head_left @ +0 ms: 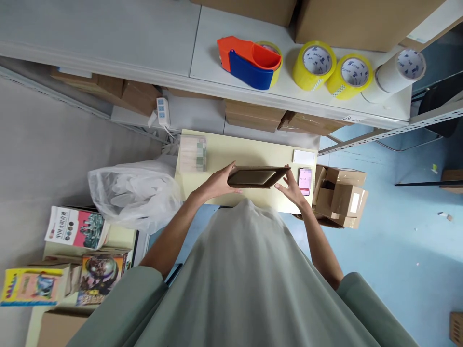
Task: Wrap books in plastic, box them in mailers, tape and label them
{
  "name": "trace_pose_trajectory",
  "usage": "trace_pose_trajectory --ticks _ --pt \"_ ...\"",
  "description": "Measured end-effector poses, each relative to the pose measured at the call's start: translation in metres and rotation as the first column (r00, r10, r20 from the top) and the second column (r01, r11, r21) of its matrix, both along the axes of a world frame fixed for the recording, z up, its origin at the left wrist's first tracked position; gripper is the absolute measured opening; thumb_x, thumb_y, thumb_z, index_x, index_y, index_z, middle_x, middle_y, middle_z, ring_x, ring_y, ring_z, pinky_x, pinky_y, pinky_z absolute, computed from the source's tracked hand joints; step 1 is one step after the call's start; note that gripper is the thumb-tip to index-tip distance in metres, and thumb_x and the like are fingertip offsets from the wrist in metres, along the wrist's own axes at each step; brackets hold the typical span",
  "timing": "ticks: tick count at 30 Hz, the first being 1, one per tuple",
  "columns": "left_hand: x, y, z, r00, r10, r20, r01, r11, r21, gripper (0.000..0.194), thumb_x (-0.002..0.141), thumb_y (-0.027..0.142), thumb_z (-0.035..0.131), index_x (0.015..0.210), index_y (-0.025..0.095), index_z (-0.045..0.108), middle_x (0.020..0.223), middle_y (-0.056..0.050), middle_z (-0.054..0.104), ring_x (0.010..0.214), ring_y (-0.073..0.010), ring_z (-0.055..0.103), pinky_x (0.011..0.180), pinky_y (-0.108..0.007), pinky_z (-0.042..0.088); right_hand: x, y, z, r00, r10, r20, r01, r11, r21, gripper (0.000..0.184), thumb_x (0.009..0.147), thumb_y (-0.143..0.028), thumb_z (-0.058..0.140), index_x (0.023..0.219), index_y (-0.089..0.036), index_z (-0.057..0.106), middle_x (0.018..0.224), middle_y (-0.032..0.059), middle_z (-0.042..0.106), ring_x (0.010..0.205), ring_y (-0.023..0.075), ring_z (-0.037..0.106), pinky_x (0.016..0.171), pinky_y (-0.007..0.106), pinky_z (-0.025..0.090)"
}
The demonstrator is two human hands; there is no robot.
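Both hands hold an open, slightly skewed cardboard box (278, 176) just above the pale yellow table (224, 144), close to my body. My left hand (219, 183) grips its left end, with the thumb near the lower edge. At the right end, the fingers of my right hand (291, 188) press against the corner and side. Right of that hand lies a phone (305, 181) with a pink screen, below a white card-like item (304, 157). A stack of printed papers or labels (193, 153), partly blurred, lies at the table's left end.
On the shelf (144, 43) ahead sit an orange-and-blue tape dispenser (249, 62), yellow tape rolls (314, 65) and white rolls (405, 70). A plastic bag (137, 193) and stacked books (77, 226) are at left. Cardboard boxes (343, 195) fill a container at right.
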State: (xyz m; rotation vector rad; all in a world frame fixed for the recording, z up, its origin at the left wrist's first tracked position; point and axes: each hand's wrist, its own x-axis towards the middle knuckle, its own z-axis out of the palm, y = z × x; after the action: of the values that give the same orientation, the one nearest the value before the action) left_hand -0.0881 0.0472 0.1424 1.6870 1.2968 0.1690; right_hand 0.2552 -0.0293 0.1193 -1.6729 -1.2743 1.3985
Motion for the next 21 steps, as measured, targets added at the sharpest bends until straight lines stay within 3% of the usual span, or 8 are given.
trace_pose_trajectory --ticks 4,8,10,14,18,21 --pt "-0.011 -0.005 -0.005 0.971 0.179 0.159 -0.175 0.984 -0.041 0.086 0.092 0.073 0.075 0.16 0.022 0.061 0.161 -0.017 0.067 0.143 -0.0376 0.069 0.113 -0.046 0.061 0.0 -0.012 0.011 0.988 -0.05 -0.144 0.029 0.989 -0.142 0.118 0.091 -0.092 0.067 0.184 -0.04 0.014 0.191 0.0083 0.021 0.173 0.0344 0.033 0.138 0.062 0.036" --pt "-0.02 -0.011 -0.013 0.954 0.297 0.042 -0.299 0.953 0.051 0.076 0.096 0.076 0.066 0.146 0.019 0.071 0.149 -0.019 0.074 0.12 -0.035 0.078 0.099 -0.045 0.066 -0.005 -0.008 0.015 0.99 -0.113 -0.078 0.097 0.977 -0.191 0.114 0.092 -0.089 0.069 0.182 -0.031 0.03 0.184 0.0162 0.039 0.158 0.0389 0.057 0.129 0.06 0.051" --pt "-0.02 -0.015 -0.015 0.956 0.293 -0.015 -0.29 0.952 0.102 0.065 0.098 0.072 0.066 0.137 0.02 0.075 0.14 -0.017 0.078 0.107 -0.0327 0.08 0.096 -0.044 0.066 -0.009 -0.003 0.018 0.997 -0.083 0.002 0.083 0.982 -0.169 0.107 0.093 -0.086 0.07 0.176 -0.025 0.043 0.173 0.0191 0.055 0.144 0.0416 0.069 0.118 0.061 0.06" --pt "-0.007 -0.022 -0.013 0.956 0.268 -0.123 -0.244 0.953 0.182 0.049 0.097 0.052 0.074 0.135 0.021 0.075 0.13 -0.017 0.08 0.098 -0.0333 0.081 0.095 -0.045 0.065 -0.025 0.001 0.028 0.956 0.043 0.289 -0.033 0.999 -0.037 0.067 0.106 -0.069 0.055 0.154 -0.023 0.068 0.132 0.0172 0.083 0.117 0.0455 0.081 0.101 0.062 0.066" --pt "0.005 -0.028 -0.009 0.94 0.297 -0.165 -0.258 0.94 0.223 0.065 0.1 0.037 0.072 0.16 0.017 0.058 0.133 -0.02 0.077 0.108 -0.037 0.08 0.103 -0.049 0.062 -0.045 -0.003 0.033 0.851 0.102 0.516 -0.115 0.993 -0.007 0.053 0.112 -0.051 0.044 0.147 -0.021 0.071 0.105 0.0171 0.085 0.099 0.0445 0.083 0.098 0.059 0.063" --pt "0.004 -0.029 -0.007 0.943 0.278 -0.181 -0.234 0.945 0.23 0.066 0.102 0.027 0.063 0.167 0.018 0.053 0.133 -0.02 0.076 0.114 -0.0373 0.078 0.108 -0.05 0.061 -0.05 -0.003 0.029 0.83 0.068 0.553 -0.078 0.997 -0.006 0.06 0.113 -0.053 0.037 0.153 -0.016 0.065 0.107 0.0203 0.085 0.097 0.0443 0.082 0.097 0.059 0.062"
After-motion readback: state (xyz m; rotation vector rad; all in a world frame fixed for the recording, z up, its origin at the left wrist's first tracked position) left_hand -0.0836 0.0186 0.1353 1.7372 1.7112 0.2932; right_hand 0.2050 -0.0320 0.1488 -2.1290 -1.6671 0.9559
